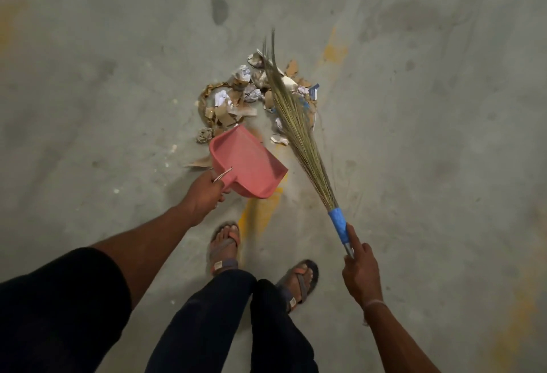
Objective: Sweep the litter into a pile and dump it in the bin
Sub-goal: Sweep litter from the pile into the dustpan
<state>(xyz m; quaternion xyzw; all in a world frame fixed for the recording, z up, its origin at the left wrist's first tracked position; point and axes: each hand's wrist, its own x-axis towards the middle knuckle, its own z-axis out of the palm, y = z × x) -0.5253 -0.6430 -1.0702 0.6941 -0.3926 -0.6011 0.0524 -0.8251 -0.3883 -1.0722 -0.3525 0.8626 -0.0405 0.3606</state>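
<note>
At our left hand (204, 195), fingers curl round the handle of the pink plastic dustpan (247, 161), empty and seemingly tilted mouth-down beside the pile. Our right hand (359, 272) grips the blue-wrapped grass broom (296, 124), its bristles lying across the heap of crumpled paper and cardboard litter (236, 97) on the grey concrete floor (88, 76). Gathering looks done; next we sweep litter into the pan. No bin shows.

Dim, flat light falls on the floor (118, 106) before me, brightest mid-frame and darkening toward the corners. Shadows are soft and faint. My broom (291, 124) tips smear with blur. My wide lens bends the edges; no glare anywhere.
</note>
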